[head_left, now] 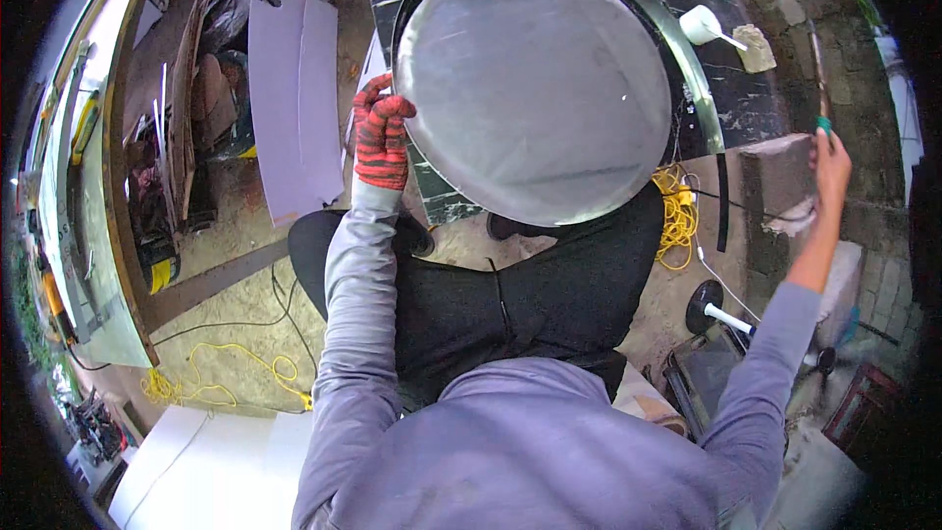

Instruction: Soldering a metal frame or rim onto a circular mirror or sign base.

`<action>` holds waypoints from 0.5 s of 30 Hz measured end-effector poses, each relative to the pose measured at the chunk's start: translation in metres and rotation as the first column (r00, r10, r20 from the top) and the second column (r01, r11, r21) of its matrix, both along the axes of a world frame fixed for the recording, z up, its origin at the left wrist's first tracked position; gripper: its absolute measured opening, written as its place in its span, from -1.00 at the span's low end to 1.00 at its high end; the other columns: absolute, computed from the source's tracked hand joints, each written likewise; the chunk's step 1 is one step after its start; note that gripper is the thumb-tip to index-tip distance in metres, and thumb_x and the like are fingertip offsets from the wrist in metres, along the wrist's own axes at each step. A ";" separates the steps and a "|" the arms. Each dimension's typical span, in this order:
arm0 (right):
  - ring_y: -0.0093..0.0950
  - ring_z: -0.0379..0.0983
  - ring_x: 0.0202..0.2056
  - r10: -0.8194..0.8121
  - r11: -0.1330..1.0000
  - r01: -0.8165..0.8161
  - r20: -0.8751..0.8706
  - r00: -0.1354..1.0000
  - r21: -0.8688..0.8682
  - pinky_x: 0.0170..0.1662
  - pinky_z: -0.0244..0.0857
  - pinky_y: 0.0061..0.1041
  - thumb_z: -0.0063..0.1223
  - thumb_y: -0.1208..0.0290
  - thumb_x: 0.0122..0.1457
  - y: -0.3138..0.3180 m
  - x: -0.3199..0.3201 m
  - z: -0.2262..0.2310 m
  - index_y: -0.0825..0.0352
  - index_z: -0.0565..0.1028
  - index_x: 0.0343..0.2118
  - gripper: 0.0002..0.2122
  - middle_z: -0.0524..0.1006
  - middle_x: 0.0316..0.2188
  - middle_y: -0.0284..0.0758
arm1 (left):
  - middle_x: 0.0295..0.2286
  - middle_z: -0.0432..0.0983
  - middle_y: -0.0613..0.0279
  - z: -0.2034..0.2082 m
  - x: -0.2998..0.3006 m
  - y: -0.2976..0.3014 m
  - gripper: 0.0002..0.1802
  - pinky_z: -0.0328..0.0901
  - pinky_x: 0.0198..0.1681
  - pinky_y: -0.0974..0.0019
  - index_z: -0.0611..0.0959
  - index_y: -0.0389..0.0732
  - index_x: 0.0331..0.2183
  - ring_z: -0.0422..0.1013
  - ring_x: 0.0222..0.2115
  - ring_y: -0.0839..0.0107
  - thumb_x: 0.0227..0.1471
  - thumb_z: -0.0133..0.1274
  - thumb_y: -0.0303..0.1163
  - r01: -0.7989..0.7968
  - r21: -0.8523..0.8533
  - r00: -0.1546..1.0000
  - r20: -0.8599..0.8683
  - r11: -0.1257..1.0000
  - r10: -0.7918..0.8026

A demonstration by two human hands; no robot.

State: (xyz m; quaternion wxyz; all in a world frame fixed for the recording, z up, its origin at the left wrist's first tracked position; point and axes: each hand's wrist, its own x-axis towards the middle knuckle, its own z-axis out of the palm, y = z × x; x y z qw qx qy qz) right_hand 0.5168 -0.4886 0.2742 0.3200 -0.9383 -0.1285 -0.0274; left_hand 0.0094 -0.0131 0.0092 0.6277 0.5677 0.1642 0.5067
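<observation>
A large round grey metal disc (535, 98) stands in front of me, above my knees. My left hand (381, 137), in a red and black striped glove, is closed on the disc's left rim. Around the disc's far and right side curves a black band (692, 69). Far out to the right, my bare right hand (832, 169) is closed round a thin brownish rod with a green grip (822, 103). That rod points away from me, well apart from the disc. Its exact kind is unclear.
Under the disc lies a dark, white-veined slab (751, 103). A white cup with a handle (699, 25) and a pale block (754, 47) rest on it. Yellow cord (679, 221) lies by my right knee. Left are a pale panel (294, 98) and a long bench (113, 186).
</observation>
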 end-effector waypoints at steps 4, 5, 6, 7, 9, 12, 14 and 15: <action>-0.75 0.29 -0.51 0.100 0.991 -0.104 -0.050 0.994 -0.081 -0.48 0.15 -0.67 0.17 0.20 0.32 0.005 -0.078 0.051 0.37 0.53 0.07 -0.61 0.50 -0.41 -0.51 | 0.01 0.38 0.15 0.007 0.002 -0.001 -0.82 0.37 -0.18 0.32 0.65 -0.02 -0.11 0.46 -0.29 0.47 0.25 0.09 -0.38 -0.057 0.276 0.994 -0.076 0.960 0.081; -0.75 0.28 -0.52 0.129 0.982 -0.133 -0.043 0.991 -0.135 -0.48 0.14 -0.68 0.15 0.22 0.34 0.009 -0.097 0.058 0.38 0.50 0.11 -0.60 0.47 -0.42 -0.51 | 0.01 0.38 0.15 0.008 0.003 -0.001 -0.82 0.37 -0.17 0.31 0.65 -0.03 -0.10 0.46 -0.28 0.46 0.26 0.08 -0.37 -0.049 0.237 0.995 -0.078 0.970 0.069; -0.75 0.28 -0.52 0.179 0.968 -0.190 -0.084 0.980 -0.162 -0.48 0.14 -0.68 0.13 0.24 0.34 0.014 -0.114 0.067 0.38 0.49 0.12 -0.60 0.47 -0.42 -0.50 | 0.01 0.37 0.15 0.009 0.002 -0.001 -0.82 0.37 -0.16 0.30 0.64 -0.04 -0.09 0.46 -0.28 0.45 0.27 0.07 -0.36 -0.043 0.197 0.995 -0.078 0.979 0.060; -0.74 0.29 -0.52 0.230 0.950 -0.251 -0.126 0.965 -0.186 -0.48 0.15 -0.68 0.12 0.25 0.35 0.021 -0.128 0.074 0.39 0.48 0.13 -0.61 0.47 -0.42 -0.49 | 0.01 0.37 0.12 0.010 0.001 -0.001 -0.83 0.37 -0.13 0.28 0.63 -0.06 -0.10 0.47 -0.28 0.42 0.29 0.06 -0.33 -0.030 0.163 0.991 -0.120 0.986 0.050; -0.74 0.30 -0.52 0.323 0.912 -0.362 -0.207 0.923 -0.193 -0.47 0.16 -0.68 0.09 0.29 0.36 0.037 -0.156 0.075 0.39 0.46 0.16 -0.61 0.47 -0.42 -0.47 | 0.01 0.36 0.07 0.012 -0.001 0.000 -0.82 0.37 -0.07 0.24 0.62 -0.09 -0.10 0.47 -0.27 0.38 0.31 0.03 -0.29 -0.016 0.132 0.986 -0.164 0.991 0.037; -0.72 0.31 -0.52 0.429 0.856 -0.495 -0.332 0.840 -0.146 -0.48 0.20 -0.68 0.05 0.35 0.37 0.069 -0.190 0.069 0.39 0.45 0.18 -0.62 0.49 -0.42 -0.44 | 0.10 0.33 0.08 0.016 -0.006 -0.002 -0.82 0.34 0.03 0.24 0.63 -0.07 -0.09 0.45 -0.15 0.39 0.30 0.04 -0.30 -0.057 0.437 0.960 -0.224 0.898 0.170; -0.71 0.33 -0.53 0.452 0.830 -0.547 -0.440 0.776 -0.112 -0.47 0.23 -0.67 0.03 0.38 0.37 0.090 -0.212 0.058 0.40 0.44 0.18 -0.63 0.51 -0.42 -0.43 | 0.09 0.34 0.08 0.018 -0.006 -0.003 -0.81 0.33 0.01 0.24 0.64 -0.07 -0.13 0.45 -0.16 0.40 0.34 -0.01 -0.26 -0.056 0.437 0.960 -0.225 0.898 0.169; -0.70 0.34 -0.53 0.488 0.801 -0.593 -0.485 0.726 -0.081 -0.48 0.26 -0.65 0.03 0.42 0.36 0.101 -0.221 0.052 0.40 0.44 0.18 -0.63 0.53 -0.42 -0.42 | 0.08 0.35 0.08 0.020 -0.005 -0.005 -0.80 0.33 0.02 0.23 0.64 -0.07 -0.16 0.45 -0.16 0.37 0.35 -0.03 -0.24 -0.057 0.374 0.966 -0.213 0.926 0.145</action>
